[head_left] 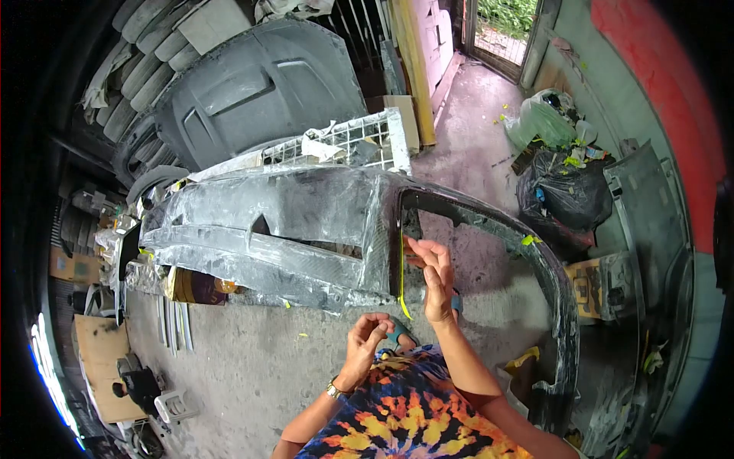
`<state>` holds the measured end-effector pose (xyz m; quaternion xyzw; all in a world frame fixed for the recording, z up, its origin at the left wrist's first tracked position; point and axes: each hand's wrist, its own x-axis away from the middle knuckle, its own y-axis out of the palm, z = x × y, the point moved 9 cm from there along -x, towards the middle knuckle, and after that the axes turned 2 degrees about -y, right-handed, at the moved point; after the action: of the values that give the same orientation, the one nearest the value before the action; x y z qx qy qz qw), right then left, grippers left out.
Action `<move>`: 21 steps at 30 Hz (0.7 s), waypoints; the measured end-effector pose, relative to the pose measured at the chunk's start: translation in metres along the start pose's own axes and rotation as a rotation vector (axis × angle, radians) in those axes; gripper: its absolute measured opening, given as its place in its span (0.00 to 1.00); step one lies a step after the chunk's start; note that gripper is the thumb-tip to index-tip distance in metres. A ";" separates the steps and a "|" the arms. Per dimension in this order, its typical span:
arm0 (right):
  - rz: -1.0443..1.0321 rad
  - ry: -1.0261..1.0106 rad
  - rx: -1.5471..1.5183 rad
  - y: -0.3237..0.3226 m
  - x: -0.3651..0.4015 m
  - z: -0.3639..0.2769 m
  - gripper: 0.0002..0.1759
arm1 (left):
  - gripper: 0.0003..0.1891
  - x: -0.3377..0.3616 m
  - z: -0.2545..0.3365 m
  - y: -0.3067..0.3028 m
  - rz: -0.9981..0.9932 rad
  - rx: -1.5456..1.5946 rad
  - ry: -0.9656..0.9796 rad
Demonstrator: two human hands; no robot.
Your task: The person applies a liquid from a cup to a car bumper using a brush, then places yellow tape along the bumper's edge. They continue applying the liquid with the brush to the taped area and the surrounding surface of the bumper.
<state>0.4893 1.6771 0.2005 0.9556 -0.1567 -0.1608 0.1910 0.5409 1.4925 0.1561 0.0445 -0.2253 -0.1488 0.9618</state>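
Nearest, the left hand (362, 346) half-curls; whether it grips anything, I cannot tell. The loosely bent fingers of the right hand (433, 277) look released beside a thin yellow-green strip (401, 271) along the long, scuffed grey-black car-body panel (313, 195), apparently laid crosswise for reach. Beyond stands a white metal grid (397, 139).

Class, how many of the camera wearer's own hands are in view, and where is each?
2. The left hand is lower, just above the wrist with the watch; the right hand is higher, beside the yellow strip. Neither is hidden.
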 end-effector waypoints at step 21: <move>0.012 0.007 0.031 0.001 0.052 -0.008 0.28 | 0.12 0.005 -0.005 0.003 -0.061 -0.004 -0.006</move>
<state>0.5386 1.6604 0.1953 0.9580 -0.1642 -0.1541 0.1775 0.5481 1.4941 0.1540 0.0488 -0.2261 -0.1789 0.9563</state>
